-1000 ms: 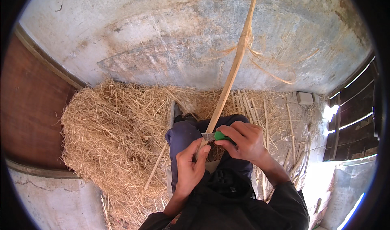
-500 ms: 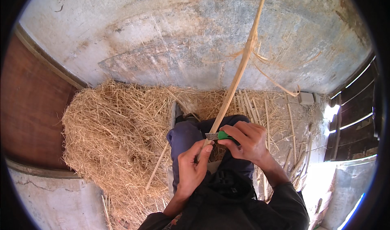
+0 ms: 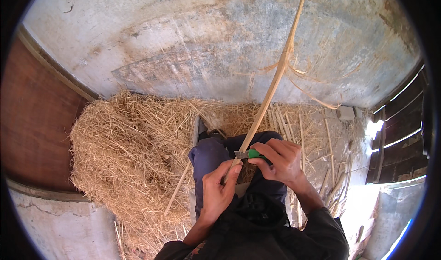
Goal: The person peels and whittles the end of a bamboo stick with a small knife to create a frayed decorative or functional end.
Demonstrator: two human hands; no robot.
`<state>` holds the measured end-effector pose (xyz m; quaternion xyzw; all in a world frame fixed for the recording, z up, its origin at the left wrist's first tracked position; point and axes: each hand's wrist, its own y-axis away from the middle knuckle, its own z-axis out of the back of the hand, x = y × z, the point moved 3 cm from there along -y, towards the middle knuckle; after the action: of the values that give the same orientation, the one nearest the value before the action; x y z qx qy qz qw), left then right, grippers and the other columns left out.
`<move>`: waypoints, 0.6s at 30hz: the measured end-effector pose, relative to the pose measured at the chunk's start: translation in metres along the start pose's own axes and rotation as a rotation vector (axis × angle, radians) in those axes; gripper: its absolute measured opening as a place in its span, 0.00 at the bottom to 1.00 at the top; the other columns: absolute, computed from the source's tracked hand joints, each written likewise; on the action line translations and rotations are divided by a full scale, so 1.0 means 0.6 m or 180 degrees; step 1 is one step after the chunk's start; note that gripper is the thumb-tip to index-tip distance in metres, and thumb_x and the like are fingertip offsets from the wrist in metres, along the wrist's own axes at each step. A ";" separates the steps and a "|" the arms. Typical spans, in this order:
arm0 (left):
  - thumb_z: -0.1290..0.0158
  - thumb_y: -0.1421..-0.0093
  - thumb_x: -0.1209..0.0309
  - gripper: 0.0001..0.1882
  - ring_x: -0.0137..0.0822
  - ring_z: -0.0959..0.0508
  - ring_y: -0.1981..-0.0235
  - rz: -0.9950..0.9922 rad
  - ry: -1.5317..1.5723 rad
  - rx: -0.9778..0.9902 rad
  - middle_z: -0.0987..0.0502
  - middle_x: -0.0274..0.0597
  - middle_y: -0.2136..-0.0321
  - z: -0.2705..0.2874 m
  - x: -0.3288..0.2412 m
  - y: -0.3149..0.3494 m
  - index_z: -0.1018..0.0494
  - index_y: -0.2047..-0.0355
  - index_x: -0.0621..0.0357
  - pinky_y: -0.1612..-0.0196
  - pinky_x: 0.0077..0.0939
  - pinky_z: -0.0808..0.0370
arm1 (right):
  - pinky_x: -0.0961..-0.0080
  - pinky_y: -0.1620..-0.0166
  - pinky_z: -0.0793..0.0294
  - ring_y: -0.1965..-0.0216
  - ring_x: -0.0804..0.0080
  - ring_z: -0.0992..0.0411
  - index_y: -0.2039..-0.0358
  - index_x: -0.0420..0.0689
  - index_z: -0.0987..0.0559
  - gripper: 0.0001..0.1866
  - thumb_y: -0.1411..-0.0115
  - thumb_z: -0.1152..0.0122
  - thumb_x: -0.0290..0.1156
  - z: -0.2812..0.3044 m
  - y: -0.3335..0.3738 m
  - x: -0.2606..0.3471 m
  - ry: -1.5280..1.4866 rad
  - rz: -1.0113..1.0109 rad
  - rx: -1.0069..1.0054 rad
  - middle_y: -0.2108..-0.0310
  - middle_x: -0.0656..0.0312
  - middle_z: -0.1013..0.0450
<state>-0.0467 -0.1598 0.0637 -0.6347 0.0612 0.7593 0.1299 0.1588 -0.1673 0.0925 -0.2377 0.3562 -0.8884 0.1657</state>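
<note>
A long, pale strip of wood or bamboo slants up and away from my lap, with thin curled shavings hanging off its upper part. My left hand is closed round its near end, thumb and fingers pinching it. My right hand grips a utility knife with a green handle. The knife's short blade lies against the strip just beyond my left fingertips. Below both hands are my legs in dark blue trousers.
A big heap of straw lies to the left. Several cut sticks are strewn on the floor at right. A stained wall rises ahead, with a grey block near its foot. A brown panel stands at far left.
The strip has drawn back slightly toward me, so its far tip now shows. The curled shavings have swayed. Both hands have stayed nearly in place, the knife blade still on the strip.
</note>
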 end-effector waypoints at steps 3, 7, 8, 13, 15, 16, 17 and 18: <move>0.44 0.21 0.68 0.13 0.16 0.34 0.70 0.0016 -0.0005 0.0000 0.24 0.25 0.72 0.000 -0.003 0.000 0.16 0.50 0.66 0.69 0.17 0.38 | 0.72 0.76 0.30 0.80 0.73 0.27 0.59 0.51 0.13 0.16 0.43 0.20 0.43 0.000 0.000 0.001 -0.0015 -0.0012 -0.0006 0.77 0.71 0.29; 0.44 0.21 0.68 0.13 0.16 0.34 0.70 0.0023 -0.0057 -0.0009 0.24 0.25 0.73 0.002 0.000 0.003 0.16 0.50 0.66 0.70 0.17 0.38 | 0.72 0.76 0.30 0.80 0.73 0.26 0.59 0.51 0.13 0.16 0.44 0.20 0.43 -0.002 0.002 0.001 -0.0014 -0.0007 0.0007 0.77 0.71 0.29; 0.43 0.22 0.69 0.12 0.17 0.32 0.72 -0.0017 -0.0079 -0.0014 0.24 0.29 0.74 0.003 0.003 0.002 0.16 0.50 0.66 0.70 0.19 0.36 | 0.72 0.76 0.30 0.79 0.73 0.26 0.59 0.51 0.13 0.16 0.44 0.20 0.43 -0.001 0.002 0.002 -0.0003 -0.0007 0.0021 0.77 0.71 0.29; 0.41 0.24 0.71 0.10 0.20 0.29 0.75 0.0000 -0.0098 -0.0032 0.23 0.37 0.76 0.004 0.011 0.004 0.16 0.50 0.65 0.72 0.22 0.32 | 0.72 0.76 0.30 0.79 0.73 0.27 0.59 0.51 0.13 0.16 0.44 0.19 0.42 -0.005 0.003 0.002 0.0000 0.0003 0.0028 0.77 0.71 0.29; 0.41 0.24 0.71 0.10 0.20 0.29 0.75 0.0039 -0.0095 -0.0013 0.23 0.37 0.77 0.004 0.012 0.006 0.16 0.50 0.65 0.72 0.22 0.32 | 0.72 0.76 0.30 0.79 0.73 0.27 0.59 0.51 0.13 0.16 0.44 0.19 0.42 -0.004 0.002 0.000 0.0006 0.0000 0.0006 0.77 0.71 0.29; 0.41 0.24 0.71 0.10 0.20 0.29 0.75 0.0057 -0.0092 -0.0002 0.24 0.36 0.77 0.004 0.012 0.007 0.16 0.50 0.65 0.72 0.22 0.32 | 0.72 0.76 0.30 0.79 0.73 0.27 0.59 0.51 0.13 0.16 0.44 0.19 0.42 -0.003 0.001 0.000 0.0002 -0.0008 0.0004 0.77 0.71 0.29; 0.42 0.23 0.70 0.11 0.19 0.31 0.74 0.0093 -0.0065 -0.0006 0.25 0.32 0.76 0.005 0.010 0.007 0.16 0.51 0.65 0.71 0.21 0.34 | 0.72 0.75 0.30 0.79 0.73 0.27 0.59 0.51 0.13 0.16 0.44 0.19 0.42 -0.005 0.001 0.001 -0.0014 -0.0018 0.0000 0.77 0.71 0.29; 0.44 0.22 0.68 0.12 0.17 0.33 0.72 0.0129 -0.0037 -0.0009 0.26 0.28 0.75 0.005 0.003 0.008 0.16 0.51 0.65 0.70 0.19 0.37 | 0.72 0.75 0.30 0.79 0.73 0.27 0.59 0.51 0.13 0.16 0.44 0.19 0.42 -0.006 0.000 0.001 -0.0028 -0.0028 -0.0004 0.77 0.71 0.29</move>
<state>-0.0512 -0.1635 0.0620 -0.6291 0.0722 0.7656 0.1139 0.1563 -0.1658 0.0902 -0.2433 0.3549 -0.8878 0.1632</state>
